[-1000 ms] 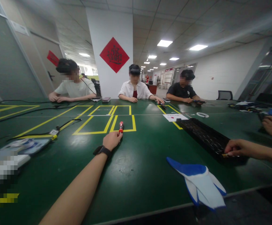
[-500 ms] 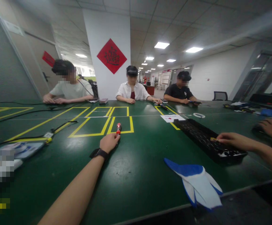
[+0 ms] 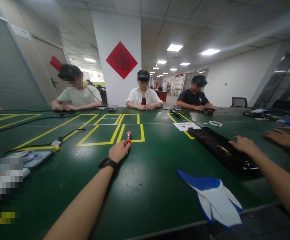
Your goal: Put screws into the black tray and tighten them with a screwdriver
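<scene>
My left hand [image 3: 118, 150] is closed around a screwdriver [image 3: 129, 137] with a red and clear handle. The handle sticks out beyond the fist, over the yellow tape on the table, and much of the shaft is hidden. Over on the right, my right hand [image 3: 244, 145] is above the side of a long black tray [image 3: 209, 138], fingers apart and nothing in them. A small pale piece [image 3: 225, 150] lies in the tray just left of these fingertips. The tray's other contents are dark and hard to make out.
A blue and white glove [image 3: 214, 196] lies near the table's front edge. White paper [image 3: 186, 126] sits by the tray's far end. A co-worker's hands [image 3: 283, 137] rest at far right. Three people sit opposite. Cables and a bag [image 3: 32, 155] lie on the left.
My right hand has moved up along the tray, let go of the small yellowish piece and opened. My left hand keeps its hold. The person opposite has drawn a hand back from a dark tool.
</scene>
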`<state>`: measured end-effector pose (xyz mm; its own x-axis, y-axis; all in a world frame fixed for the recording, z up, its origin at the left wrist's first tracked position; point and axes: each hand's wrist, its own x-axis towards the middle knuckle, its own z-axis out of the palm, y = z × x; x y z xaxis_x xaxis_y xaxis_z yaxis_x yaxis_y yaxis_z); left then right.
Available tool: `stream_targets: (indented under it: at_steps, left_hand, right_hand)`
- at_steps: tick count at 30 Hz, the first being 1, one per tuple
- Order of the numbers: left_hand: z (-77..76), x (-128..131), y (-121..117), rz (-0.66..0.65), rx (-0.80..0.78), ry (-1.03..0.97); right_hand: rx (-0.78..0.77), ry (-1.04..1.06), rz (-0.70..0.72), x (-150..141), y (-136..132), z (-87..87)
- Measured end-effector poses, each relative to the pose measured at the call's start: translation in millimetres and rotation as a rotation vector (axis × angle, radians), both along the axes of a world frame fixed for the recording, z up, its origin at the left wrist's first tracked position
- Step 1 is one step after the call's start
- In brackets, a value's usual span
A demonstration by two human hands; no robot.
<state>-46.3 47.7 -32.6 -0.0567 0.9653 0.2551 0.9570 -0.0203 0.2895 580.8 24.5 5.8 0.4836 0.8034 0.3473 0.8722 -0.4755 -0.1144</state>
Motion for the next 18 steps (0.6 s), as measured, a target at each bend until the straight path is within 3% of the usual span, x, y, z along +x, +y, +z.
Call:
stream_targets:
  at_steps: [3, 11, 14, 18]
  left_hand:
    - [2.3, 1.0, -1.5, 0.010, 0.002, -0.007]
    - [4.5, 3.6, 1.5, 0.022, -0.047, 0.027]
    - [3.0, 5.6, 2.7, 0.069, -0.060, 0.023]
    - [1.4, 7.0, 1.9, 0.114, -0.045, 0.011]
  right_hand:
    - [-0.186, 0.140, 0.056, 12.5, 4.7, 0.1]
    - [-0.289, 0.278, 0.336, -1.5, -13.6, 7.1]
    - [-0.301, 0.268, 0.370, -27.2, -17.1, 25.6]
    - [-0.335, 0.134, 0.436, -91.9, -9.9, 62.9]
